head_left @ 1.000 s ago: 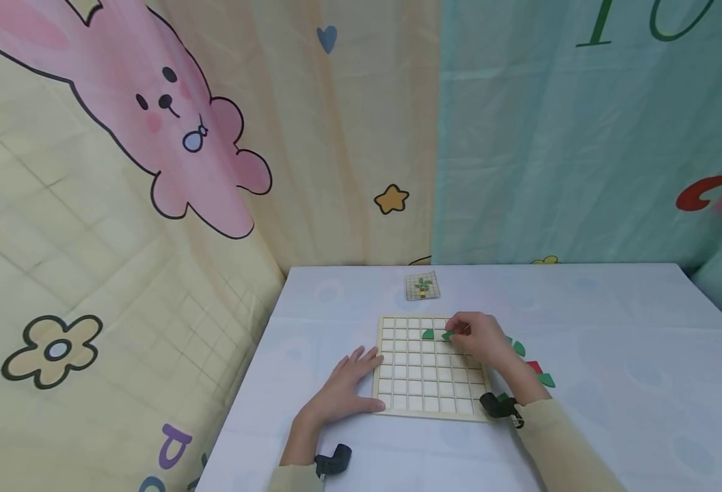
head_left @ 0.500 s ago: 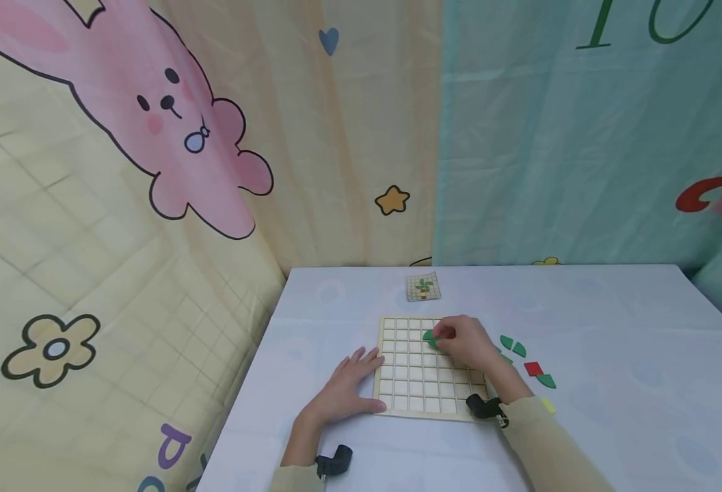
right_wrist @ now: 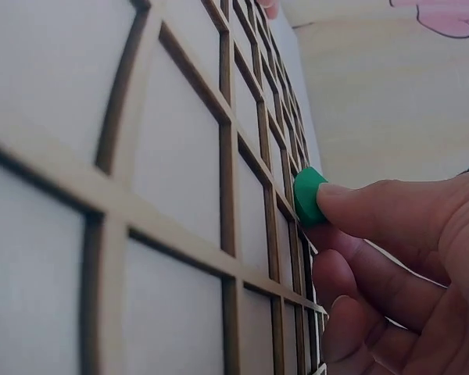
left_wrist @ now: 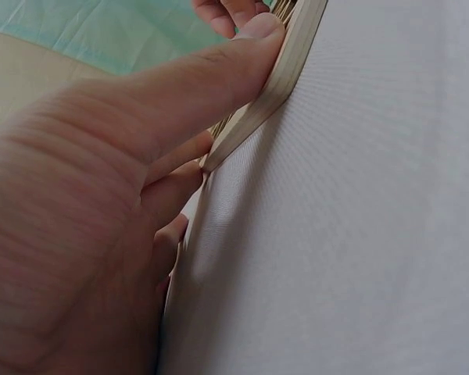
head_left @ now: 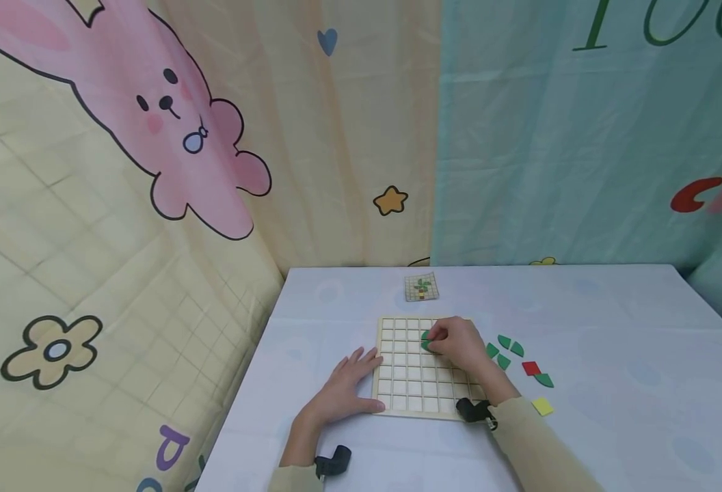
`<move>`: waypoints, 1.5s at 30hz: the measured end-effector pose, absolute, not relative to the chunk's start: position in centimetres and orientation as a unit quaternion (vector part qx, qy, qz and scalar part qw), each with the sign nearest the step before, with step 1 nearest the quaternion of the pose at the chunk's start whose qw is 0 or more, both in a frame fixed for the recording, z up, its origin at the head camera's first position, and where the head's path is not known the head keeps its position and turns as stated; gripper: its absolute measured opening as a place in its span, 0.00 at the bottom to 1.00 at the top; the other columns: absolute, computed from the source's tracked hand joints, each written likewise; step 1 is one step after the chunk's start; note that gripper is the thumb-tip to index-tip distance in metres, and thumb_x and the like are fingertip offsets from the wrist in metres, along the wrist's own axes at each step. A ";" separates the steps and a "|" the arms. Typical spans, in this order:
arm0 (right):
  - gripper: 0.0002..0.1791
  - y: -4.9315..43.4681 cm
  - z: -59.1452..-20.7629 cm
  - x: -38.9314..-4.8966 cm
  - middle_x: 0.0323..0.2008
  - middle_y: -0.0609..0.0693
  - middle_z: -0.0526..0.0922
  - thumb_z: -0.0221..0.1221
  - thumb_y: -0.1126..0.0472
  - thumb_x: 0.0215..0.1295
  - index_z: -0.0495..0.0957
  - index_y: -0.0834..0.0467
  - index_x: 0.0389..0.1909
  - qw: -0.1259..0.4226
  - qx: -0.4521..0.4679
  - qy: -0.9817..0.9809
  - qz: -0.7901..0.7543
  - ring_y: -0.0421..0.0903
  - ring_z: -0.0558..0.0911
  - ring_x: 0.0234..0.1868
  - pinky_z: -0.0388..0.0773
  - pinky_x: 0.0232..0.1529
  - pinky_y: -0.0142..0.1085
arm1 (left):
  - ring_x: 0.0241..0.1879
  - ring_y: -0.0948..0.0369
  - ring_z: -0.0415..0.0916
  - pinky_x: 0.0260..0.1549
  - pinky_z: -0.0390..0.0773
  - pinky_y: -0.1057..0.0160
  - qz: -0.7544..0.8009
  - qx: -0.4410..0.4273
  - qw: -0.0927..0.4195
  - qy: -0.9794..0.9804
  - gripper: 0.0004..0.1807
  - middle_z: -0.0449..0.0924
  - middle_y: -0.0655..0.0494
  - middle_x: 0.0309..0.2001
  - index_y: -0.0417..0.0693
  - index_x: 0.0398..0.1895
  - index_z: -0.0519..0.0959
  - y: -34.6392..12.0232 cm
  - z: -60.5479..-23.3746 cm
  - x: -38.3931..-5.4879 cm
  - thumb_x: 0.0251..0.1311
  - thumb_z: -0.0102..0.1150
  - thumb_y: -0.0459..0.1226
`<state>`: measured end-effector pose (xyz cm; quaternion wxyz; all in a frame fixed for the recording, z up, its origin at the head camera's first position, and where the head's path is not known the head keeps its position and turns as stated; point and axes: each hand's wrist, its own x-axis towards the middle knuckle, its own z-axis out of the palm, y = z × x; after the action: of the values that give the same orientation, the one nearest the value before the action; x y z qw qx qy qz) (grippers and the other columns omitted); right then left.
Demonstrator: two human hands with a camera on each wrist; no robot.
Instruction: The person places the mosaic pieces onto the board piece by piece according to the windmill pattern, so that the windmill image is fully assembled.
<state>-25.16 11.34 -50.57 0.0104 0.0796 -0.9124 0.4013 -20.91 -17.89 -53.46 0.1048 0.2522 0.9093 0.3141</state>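
A wooden grid board point(head_left: 407, 385) lies on the white table. My left hand point(head_left: 344, 393) rests at its left side, fingers spread, with thumb and fingertips touching the frame; the left wrist view shows the thumb point(left_wrist: 219, 74) against the board's edge. Over the upper middle cells, my right hand point(head_left: 461, 347) pinches a green quarter-round tile point(right_wrist: 308, 197) between thumb and fingers, at the surface of the grid. Another green tile point(head_left: 425, 335) sits in the cell just above it, partly hidden by the fingers. Whether the pinched tile is fully inside a cell, I cannot tell.
Right of the board lie several loose green tiles point(head_left: 504, 362), a red tile point(head_left: 530, 369) touching or close to a green one point(head_left: 543, 380), and a yellow square tile point(head_left: 542, 406). Behind the board is a small pattern card point(head_left: 421, 287). Printed curtains hang behind the table.
My right hand has moved left and slightly down over the board with the green tile, to just below the green tile in the grid. My left hand has stayed put.
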 end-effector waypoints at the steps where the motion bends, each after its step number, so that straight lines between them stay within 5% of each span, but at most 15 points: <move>1: 0.05 11.3 -50.6 -25.1 0.25 0.43 0.81 0.71 0.66 0.58 0.85 0.54 0.30 0.011 0.078 -0.913 0.401 0.41 0.78 0.27 0.78 0.29 0.38 | 0.79 0.56 0.37 0.76 0.39 0.47 0.314 0.252 0.105 0.909 0.52 0.52 0.64 0.78 0.58 0.77 0.63 -17.9 -53.5 -20.9 0.49 0.72 0.62; 28: 0.09 10.6 -50.6 -25.2 0.22 0.43 0.78 0.73 0.59 0.58 0.81 0.51 0.25 0.015 0.041 -0.942 0.332 0.42 0.75 0.24 0.72 0.25 0.37 | 0.79 0.56 0.38 0.76 0.39 0.47 0.319 0.256 0.105 0.906 0.52 0.53 0.64 0.78 0.56 0.77 0.63 -18.0 -53.5 -20.9 0.49 0.72 0.61; 45: 0.05 12.9 -49.0 -24.1 0.28 0.45 0.80 0.68 0.61 0.62 0.84 0.55 0.38 0.050 0.048 -0.929 0.363 0.45 0.76 0.31 0.75 0.31 0.40 | 0.79 0.55 0.37 0.76 0.38 0.46 0.319 0.264 0.098 0.905 0.52 0.52 0.63 0.79 0.57 0.78 0.62 -18.2 -53.7 -20.8 0.51 0.71 0.62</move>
<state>-24.09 12.87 -49.05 0.0503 0.0475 -0.9292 0.3630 -20.83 -18.20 -53.71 0.0977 0.2637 0.9052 0.3186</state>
